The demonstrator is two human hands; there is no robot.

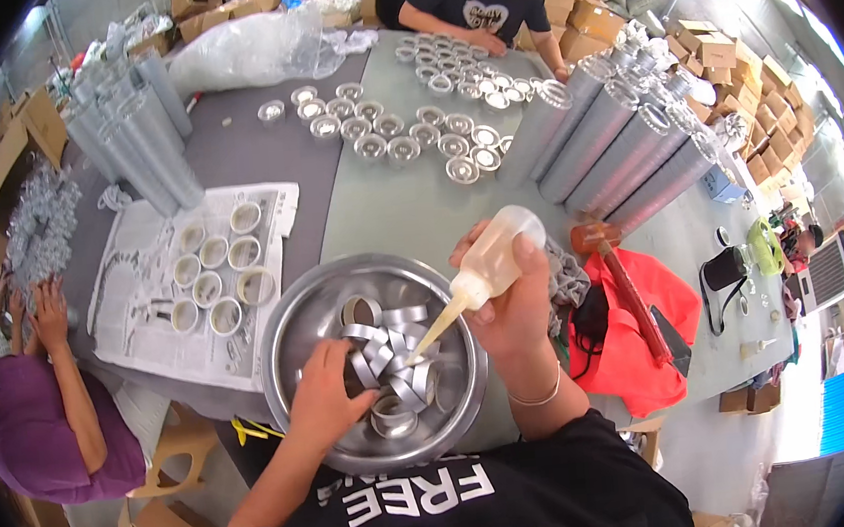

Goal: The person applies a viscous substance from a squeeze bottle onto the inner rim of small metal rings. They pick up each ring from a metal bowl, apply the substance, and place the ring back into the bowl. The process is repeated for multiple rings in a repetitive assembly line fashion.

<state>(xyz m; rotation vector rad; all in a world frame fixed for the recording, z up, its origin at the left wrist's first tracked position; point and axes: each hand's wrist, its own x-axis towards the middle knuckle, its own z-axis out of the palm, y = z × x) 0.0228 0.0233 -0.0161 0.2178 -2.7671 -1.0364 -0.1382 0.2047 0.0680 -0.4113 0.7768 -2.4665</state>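
Observation:
My right hand [514,301] is wrapped round a translucent squeeze bottle [503,246]. The bottle is tipped, and its long yellowish nozzle points down into a round steel bowl [290,416]. Loose silver metal rings [405,357] lie heaped inside, some on edge and some flat. Over the bowl's left side, my left hand [328,397] has its fingers and thumb curled about a silver ring [363,371] at the edge of the heap. The fingertips are partly hidden. The nozzle tip is close above the rings; whether it touches one, I cannot tell.
Several pale rings [208,287] stand on newspaper [131,324] at the left. Stacked grey cylinders [593,148] and silver cups [372,145] fill the far side. A mallet [636,305] lies on red cloth [618,377] at the right. Two people [49,422] work at the table.

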